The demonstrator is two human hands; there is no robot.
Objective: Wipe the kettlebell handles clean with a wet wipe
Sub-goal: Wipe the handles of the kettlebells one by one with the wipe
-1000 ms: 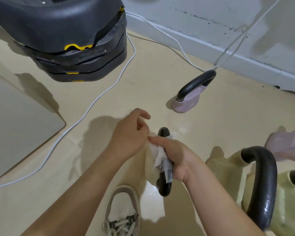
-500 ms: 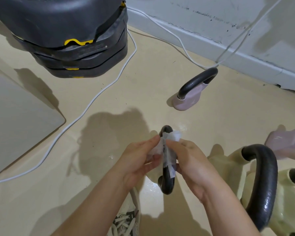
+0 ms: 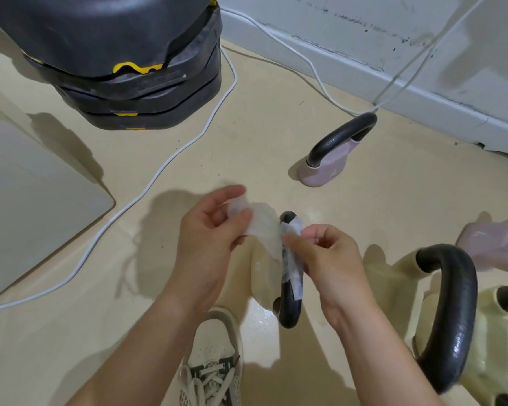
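Note:
A pale yellow kettlebell (image 3: 261, 273) with a black handle (image 3: 289, 306) stands on the floor right in front of me. A white wet wipe (image 3: 263, 227) is stretched across the top of that handle and hangs down its right side. My left hand (image 3: 208, 244) pinches the wipe's left end, held out to the left of the handle. My right hand (image 3: 326, 259) pinches the wipe's other end against the handle's right side. Both hands hold the same wipe.
A pink kettlebell (image 3: 329, 165) stands farther back, another pink one (image 3: 499, 244) at the right edge, and larger yellow kettlebells (image 3: 449, 315) at the right. Stacked black weights (image 3: 123, 71) sit back left. A white cable (image 3: 170, 159) crosses the floor. My shoe (image 3: 214, 364) is below.
My left hand came to the wipe, took its free end and pulled it out to the left, spreading the wipe open. My right hand stayed at the handle.

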